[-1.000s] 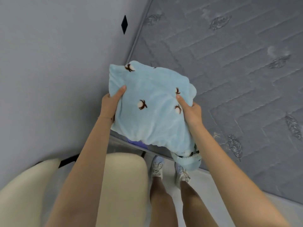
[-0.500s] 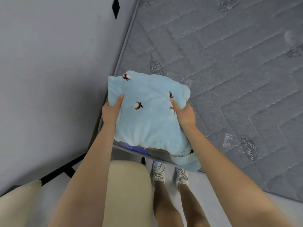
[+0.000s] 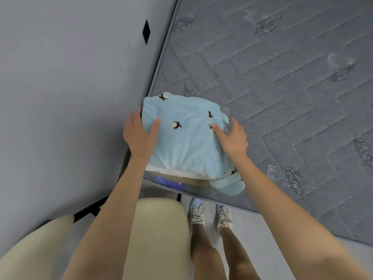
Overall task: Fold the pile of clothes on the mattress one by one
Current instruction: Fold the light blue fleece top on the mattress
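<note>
A folded light-blue fleece garment (image 3: 187,138) with small brown-and-white embroidered motifs lies at the near left corner of the grey quilted mattress (image 3: 282,87). It rests on a stack of folded clothes (image 3: 187,179) whose white, beige and blue edges show beneath it. One blue cuff (image 3: 228,182) hangs over the mattress edge. My left hand (image 3: 139,136) is at the garment's left side, fingers straight and thumb on the fabric. My right hand (image 3: 232,138) is at its right side, fingers spread and thumb touching the fabric.
A grey wall (image 3: 70,87) with a black diamond mark (image 3: 146,32) runs along the mattress's left side. A black frame bar (image 3: 88,211) shows below the wall. My feet in pale sneakers (image 3: 196,213) stand on the floor at the mattress edge.
The blue garment was carried forward and down and now lies on the stack at the mattress corner. Both hands have loosened from gripping its sides, and their fingers are now straight.
</note>
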